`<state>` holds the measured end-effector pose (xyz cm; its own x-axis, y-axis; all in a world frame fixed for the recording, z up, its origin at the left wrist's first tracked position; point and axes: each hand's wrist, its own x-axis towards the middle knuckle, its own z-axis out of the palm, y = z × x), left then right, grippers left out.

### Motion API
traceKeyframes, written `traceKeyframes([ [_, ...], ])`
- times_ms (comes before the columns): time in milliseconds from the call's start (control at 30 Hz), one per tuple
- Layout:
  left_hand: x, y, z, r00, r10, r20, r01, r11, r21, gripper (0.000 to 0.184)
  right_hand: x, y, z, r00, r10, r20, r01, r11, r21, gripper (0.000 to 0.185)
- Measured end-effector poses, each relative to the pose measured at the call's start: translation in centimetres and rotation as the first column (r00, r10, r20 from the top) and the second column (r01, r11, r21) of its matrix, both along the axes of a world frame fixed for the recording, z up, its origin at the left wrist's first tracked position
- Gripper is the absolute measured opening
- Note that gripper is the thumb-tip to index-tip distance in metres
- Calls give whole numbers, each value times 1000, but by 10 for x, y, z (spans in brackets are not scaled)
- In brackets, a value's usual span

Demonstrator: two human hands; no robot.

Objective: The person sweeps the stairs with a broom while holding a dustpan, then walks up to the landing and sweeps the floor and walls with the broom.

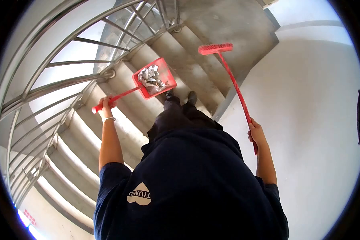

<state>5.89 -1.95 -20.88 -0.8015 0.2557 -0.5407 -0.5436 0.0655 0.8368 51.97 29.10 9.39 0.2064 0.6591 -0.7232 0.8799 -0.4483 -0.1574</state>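
The red dustpan point(167, 73), with crumpled scraps point(151, 77) of unclear material, is gripped over the stairs point(124, 116) by the left hand point(105, 105). The broom point(236, 87) is gripped by the right hand point(257, 133); one shoe point(169, 94) is partly hidden by the dustpan.

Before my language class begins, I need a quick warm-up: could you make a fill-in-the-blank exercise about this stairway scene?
1. The left hand holds the handle of a ____ containing crumpled scraps.
2. The broom in the right hand is ____ in colour.
3. The metal railing stands on the person's ____ side.
4. The pale print on the dark shirt is shaped like a ____.

Missing words: dustpan; red; left; heart.
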Motion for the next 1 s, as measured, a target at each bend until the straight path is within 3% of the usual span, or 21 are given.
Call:
traceKeyframes([
  [33,1,-9,5,999,43,24,-43,999,8,22,-6,4,-9,1000,10,-6,-10,1000,-5,42],
  [100,13,-10,9,988,120,101,-110,989,-95,23,-6,38,-36,978,-79,-191,66,995,-75,41],
  [267,36,-25,4,925,354,141,-343,934,-97,24,-49,110,-126,911,-89,-404,18,984,-176,37],
  [333,49,-21,12,901,400,168,-384,916,-119,24,-61,144,-179,912,36,-409,-135,967,-216,36],
  [400,65,11,23,828,537,160,-503,838,-210,25,-87,179,-215,877,-4,-480,-146,950,-276,36],
  [467,80,38,30,819,556,142,-517,822,-238,25,-110,206,-244,808,-95,-581,-162,913,-375,34],
  [567,85,44,27,798,581,160,-537,806,-249,23,-148,208,-285,856,-208,-474,-29,895,-445,33],
  [633,87,36,27,766,614,193,-571,787,-236,21,-160,199,-294,923,166,-348,-275,916,-291,38],
  [667,88,32,27,764,616,192,-570,784,-247,21,-153,198,-310,925,163,-344,-273,913,-302,38],
  [700,87,30,28,772,603,199,-557,794,-246,21,-140,196,-335,820,537,-197,-548,837,0,38],
  [733,86,29,24,784,588,198,-541,804,-245,22,-132,197,-350,614,788,47,-773,588,240,39],
  [767,86,26,25,789,583,196,-534,807,-252,22,-119,201,-352,620,783,43,-769,595,234,39],
  [833,83,29,21,838,519,171,-475,846,-241,19,-112,225,-333,763,622,-177,-628,778,30,42],
  [933,78,42,21,882,459,110,-425,873,-239,20,-107,223,-288,794,556,-246,-563,825,49,39],
  [1000,76,55,23,912,403,75,-374,893,-250,23,-108,219,-299,831,498,-246,-514,858,0,39],
])
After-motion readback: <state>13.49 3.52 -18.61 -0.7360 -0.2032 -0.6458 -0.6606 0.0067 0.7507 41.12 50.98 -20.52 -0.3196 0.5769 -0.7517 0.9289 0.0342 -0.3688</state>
